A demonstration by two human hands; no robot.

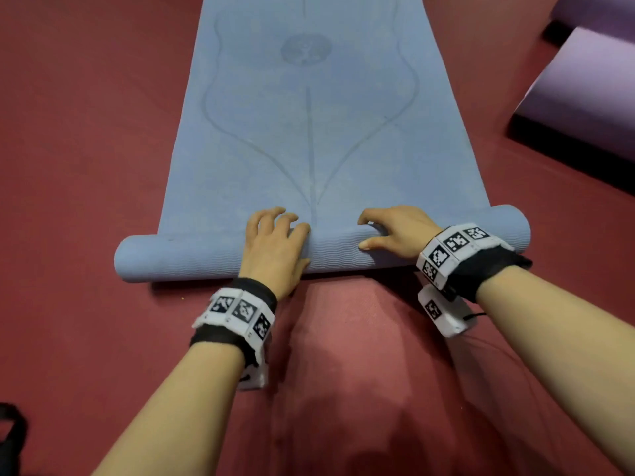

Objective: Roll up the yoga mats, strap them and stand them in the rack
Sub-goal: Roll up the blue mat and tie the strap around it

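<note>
Left hand [275, 245] lies palm down on the rolled end of the mat [309, 132], fingers bent claw-like over the top of the roll [192, 259], gripping it. Right hand [395, 231] grasps the same roll just to the right: fingers hooked over its far side, thumb flat along the near face. The two hands sit close together, at mid-roll.

Mat: pale blue, soft foam look. Its upper face is smooth, with faint pressed lines: a centre stripe, two curves that meet near the hands, and a round emblem high in the frame. The outer skin of the roll shows fine wavy ribbing. The roll is a plain cylinder with rounded ends.

Position: mat lies on the floor [86, 132] at frame centre, the roll across the middle and the flat part stretching to the top edge. Long axis of the flat part runs bottom to top. Roll axis runs left to right, with the right end a little higher in the frame.

Floor is dull red and matte. Both wrists carry black bands [237, 314] with white blocks bearing black-and-white square codes. Lilac pads [584, 97] with dark edges sit at upper right, well apart from the mat.
</note>
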